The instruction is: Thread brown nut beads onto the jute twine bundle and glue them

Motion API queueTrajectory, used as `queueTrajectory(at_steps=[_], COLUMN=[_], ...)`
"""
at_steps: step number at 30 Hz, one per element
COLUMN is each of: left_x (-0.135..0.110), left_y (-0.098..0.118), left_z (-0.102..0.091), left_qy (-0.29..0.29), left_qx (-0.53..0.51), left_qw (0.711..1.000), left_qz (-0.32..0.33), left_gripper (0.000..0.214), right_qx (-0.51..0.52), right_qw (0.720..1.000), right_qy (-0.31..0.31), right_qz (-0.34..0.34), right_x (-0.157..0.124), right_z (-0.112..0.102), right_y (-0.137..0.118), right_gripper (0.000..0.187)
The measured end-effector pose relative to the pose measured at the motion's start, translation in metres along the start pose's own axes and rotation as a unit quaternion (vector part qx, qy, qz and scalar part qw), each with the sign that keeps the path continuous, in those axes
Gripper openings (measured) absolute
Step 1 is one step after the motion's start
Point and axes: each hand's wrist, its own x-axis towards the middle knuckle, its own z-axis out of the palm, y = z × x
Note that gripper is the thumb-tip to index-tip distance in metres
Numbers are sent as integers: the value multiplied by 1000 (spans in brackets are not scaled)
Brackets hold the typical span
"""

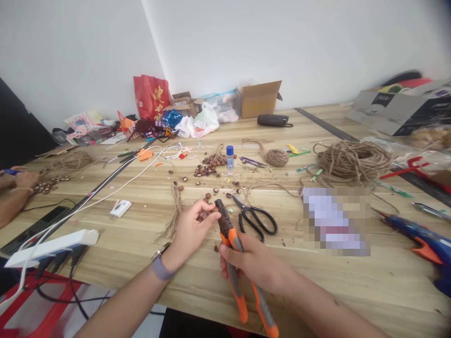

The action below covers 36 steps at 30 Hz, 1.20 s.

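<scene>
Left hand: our left hand (192, 230) hovers above the table (141, 244), fingers curled in and thumb pressed toward the forefinger, closed around the brown nuts (203, 217).
Brown nuts: tucked in the curl of those fingers and mostly hidden; we cannot tell how many there are.
Right hand: our right hand (252, 263) is wrapped tight around the 2 orange handles of the pliers (225, 223).
Pliers: tilted, dark head up and away from us, handles running down toward the near table edge; the jaws look nearly together, and the tip sits just beside the left fingertips.
Touching or not: we cannot tell whether the pliers' tip meets the nuts.
Watch: a grey-strapped watch (160, 265) sits on our left wrist.
Scissors: black-handled scissors (255, 218) lie flat just right of the pliers' head.
Jute bundle: a tied jute bundle (175, 206) lies just beyond our left hand.
Farther back: a loose heap of nuts (209, 164) with a blue-capped bottle (230, 159) upright beside it, then a twine ball (276, 157) and a big rope coil (352, 159).
Right edge: a blue glue gun (423, 239) lies well apart from our hands.
Left side: a white power strip (52, 244) at the near edge, and a co-worker's hand (21, 178) resting farther along.
</scene>
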Motion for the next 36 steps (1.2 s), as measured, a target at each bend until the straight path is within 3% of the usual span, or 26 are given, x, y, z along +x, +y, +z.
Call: queueTrajectory(at_steps=[12,21,30,36], left_x=[1,10,12,14], left_y=[-5,-8,-12,-8], left_z=[-1,3,1,0], left_qy=[-16,-36,-51,-44], left_qx=[-7,-22,-13,-33], left_qw=[1000,997,996,997], left_qz=[-18,-69,-67,-53], left_gripper=[20,21,18,20], right_qx=[-3,147,250,246], right_qw=[1000,988,965,967], right_qy=[20,0,-22,-70], right_qz=[4,48,79,12], right_x=[8,20,28,29], right_z=[3,2,8,4], right_y=[7,16,26,28], right_gripper=[31,17,17,30])
